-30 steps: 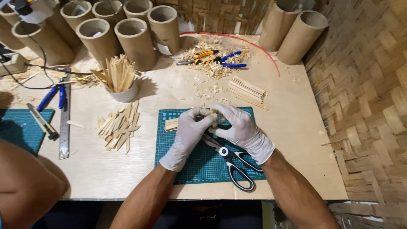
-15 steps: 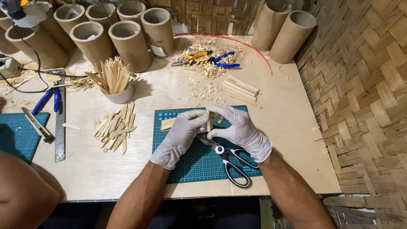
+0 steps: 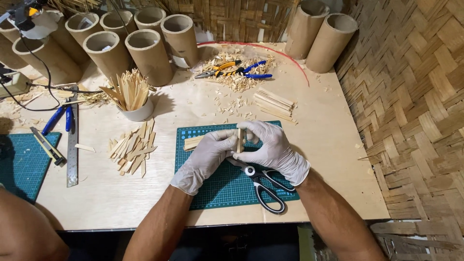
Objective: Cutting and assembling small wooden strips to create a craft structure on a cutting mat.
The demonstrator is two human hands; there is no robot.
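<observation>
Since half a second ago: both gloved hands sit almost where they were, the small bamboo strip (image 3: 239, 140) between them now stood upright rather than angled. Left hand (image 3: 207, 157) curled, fingertips pinching the strip's left side; right hand (image 3: 270, 147) closed round it from the right, thumb and forefinger narrow on the piece. Both work over the upper part of the green cutting mat (image 3: 217, 186), which lies near the worktop's front edge. Another flat bamboo piece (image 3: 194, 142) rests on the mat's upper left, just beside the left fingers. Black-handled scissors (image 3: 263, 186) lie on the mat under the right wrist. Left of the mat, a loose pile of slivers (image 3: 133, 147); behind it a white cup of sticks (image 3: 131, 99). Pliers (image 3: 232, 70) among shavings toward the back edge; cardboard tubes (image 3: 145, 46) along the back.
</observation>
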